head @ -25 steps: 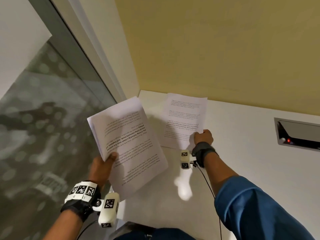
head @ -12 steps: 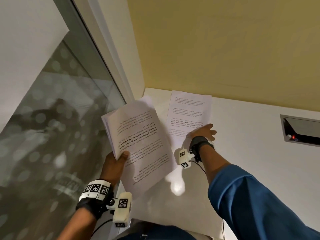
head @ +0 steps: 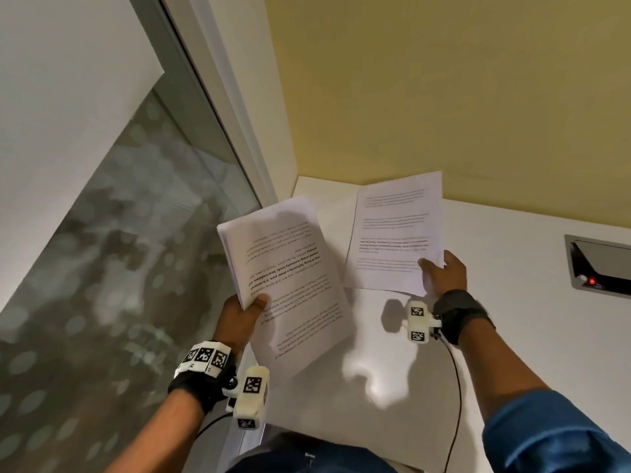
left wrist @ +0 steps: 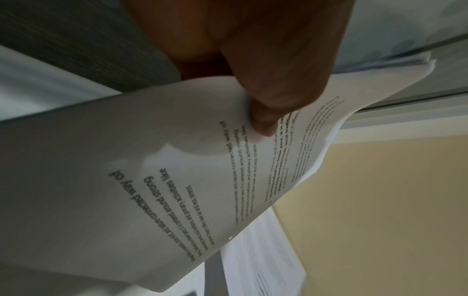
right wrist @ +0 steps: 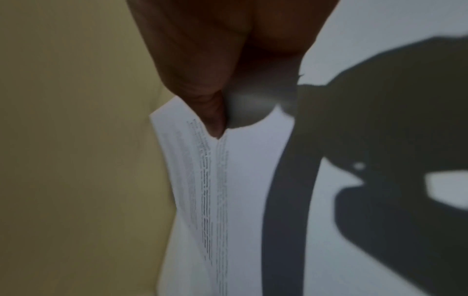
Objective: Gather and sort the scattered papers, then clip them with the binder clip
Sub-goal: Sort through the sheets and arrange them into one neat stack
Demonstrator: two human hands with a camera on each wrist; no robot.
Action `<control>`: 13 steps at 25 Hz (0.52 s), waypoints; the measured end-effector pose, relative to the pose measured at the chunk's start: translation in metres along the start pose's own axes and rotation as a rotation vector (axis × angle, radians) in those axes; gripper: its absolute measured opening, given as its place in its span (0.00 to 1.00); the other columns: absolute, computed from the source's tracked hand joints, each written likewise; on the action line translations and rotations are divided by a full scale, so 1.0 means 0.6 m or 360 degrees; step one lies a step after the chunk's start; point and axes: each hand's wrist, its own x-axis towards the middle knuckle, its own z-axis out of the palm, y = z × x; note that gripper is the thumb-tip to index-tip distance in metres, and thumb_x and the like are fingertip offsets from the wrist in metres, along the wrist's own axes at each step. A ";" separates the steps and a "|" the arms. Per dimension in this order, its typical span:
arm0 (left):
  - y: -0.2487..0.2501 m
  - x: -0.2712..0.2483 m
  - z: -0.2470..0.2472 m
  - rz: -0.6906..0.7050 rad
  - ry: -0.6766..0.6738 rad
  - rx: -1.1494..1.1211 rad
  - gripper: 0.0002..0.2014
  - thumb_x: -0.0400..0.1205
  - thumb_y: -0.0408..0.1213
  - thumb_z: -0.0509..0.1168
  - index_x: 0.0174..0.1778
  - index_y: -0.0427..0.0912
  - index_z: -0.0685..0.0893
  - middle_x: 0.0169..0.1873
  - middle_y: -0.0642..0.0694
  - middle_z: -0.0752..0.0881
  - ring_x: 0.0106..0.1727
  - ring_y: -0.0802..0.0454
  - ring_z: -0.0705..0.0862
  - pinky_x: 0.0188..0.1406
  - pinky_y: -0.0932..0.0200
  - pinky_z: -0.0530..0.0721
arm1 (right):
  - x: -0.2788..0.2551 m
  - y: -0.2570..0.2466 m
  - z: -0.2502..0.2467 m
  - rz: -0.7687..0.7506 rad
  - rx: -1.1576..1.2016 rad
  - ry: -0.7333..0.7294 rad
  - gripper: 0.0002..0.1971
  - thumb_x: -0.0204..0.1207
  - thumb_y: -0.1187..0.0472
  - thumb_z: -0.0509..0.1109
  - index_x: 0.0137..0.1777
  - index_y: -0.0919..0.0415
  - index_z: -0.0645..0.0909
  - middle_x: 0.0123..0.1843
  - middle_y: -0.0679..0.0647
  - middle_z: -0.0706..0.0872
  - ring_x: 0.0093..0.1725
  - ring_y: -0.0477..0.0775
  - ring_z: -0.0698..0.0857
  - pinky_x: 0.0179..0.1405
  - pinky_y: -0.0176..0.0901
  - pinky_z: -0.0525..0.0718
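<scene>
**Two hands, two sets of pages over a white worktop**

A person's left hand (head: 239, 314) holds a stack of papers (head: 286, 285) tilted above the near-left part of a smooth, glossy white worktop (head: 512, 319). Its grip is pinched on the stack's edge, thumb (left wrist: 268, 112) on the printed top page and the other fingers hidden beneath. The sheets are thin, white and rectangular, slightly fanned at the far corner, and they bow where the thumb presses. The print reads upside down to the wearer; bold words "way of" and "around strong" can be made out in the left wrist view, the finer lines too blurred to read.

Right of the stack, toward the far wall, a single sheet (head: 396, 233) is lifted at its near right corner by the right hand (head: 444, 274). That grip too is closed on paper, thumb (right wrist: 212, 112) on the printed face, and the sheet curves upward from the pinch. Its text is pale and unreadable.

The worktop meets a matte mustard-yellow wall (head: 444, 97) behind the sheet. A grey-framed rectangular panel (head: 597, 264) with a small red light is set flush into the worktop, well right of the sheet. Left of the stack runs a white frame and a pane of frosted, dot-patterned glass (head: 119, 268). Both wrists wear dark straps carrying white blocks printed with black-and-white square codes; a blue sleeve (head: 553, 435) covers the right forearm.
</scene>
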 end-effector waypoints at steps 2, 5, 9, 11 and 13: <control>0.000 0.002 0.016 -0.0013 -0.0049 -0.0021 0.12 0.79 0.40 0.70 0.56 0.42 0.86 0.50 0.42 0.91 0.52 0.41 0.89 0.54 0.40 0.87 | -0.022 -0.013 -0.054 -0.0097 0.0215 0.0019 0.14 0.75 0.69 0.73 0.60 0.61 0.82 0.58 0.60 0.87 0.54 0.58 0.86 0.59 0.47 0.81; 0.003 -0.002 0.068 -0.0039 -0.0124 -0.0084 0.10 0.77 0.41 0.71 0.54 0.49 0.86 0.50 0.43 0.91 0.52 0.40 0.90 0.54 0.38 0.87 | -0.058 -0.040 -0.134 -0.0137 0.0392 -0.0067 0.14 0.77 0.68 0.72 0.62 0.57 0.82 0.50 0.55 0.88 0.41 0.46 0.88 0.44 0.38 0.86; 0.037 -0.024 0.172 -0.0101 -0.0272 -0.0202 0.25 0.70 0.50 0.73 0.59 0.39 0.84 0.54 0.36 0.90 0.53 0.37 0.89 0.56 0.35 0.87 | -0.103 -0.058 -0.209 -0.0207 0.0255 -0.0300 0.14 0.77 0.69 0.71 0.62 0.59 0.82 0.48 0.54 0.88 0.31 0.38 0.84 0.27 0.26 0.82; 0.061 -0.038 0.224 -0.0094 -0.0347 -0.0278 0.26 0.73 0.46 0.74 0.63 0.33 0.81 0.56 0.33 0.88 0.55 0.35 0.89 0.57 0.34 0.86 | -0.106 -0.067 -0.235 -0.0291 0.0127 -0.0379 0.13 0.76 0.69 0.73 0.58 0.58 0.83 0.51 0.48 0.89 0.46 0.50 0.89 0.41 0.32 0.89; 0.081 -0.056 0.271 -0.0071 -0.0432 -0.0316 0.19 0.80 0.37 0.70 0.63 0.31 0.81 0.57 0.32 0.88 0.56 0.33 0.88 0.59 0.35 0.85 | -0.104 -0.073 -0.260 -0.0375 0.0046 -0.0436 0.12 0.75 0.68 0.74 0.56 0.57 0.84 0.52 0.47 0.90 0.48 0.47 0.90 0.45 0.31 0.88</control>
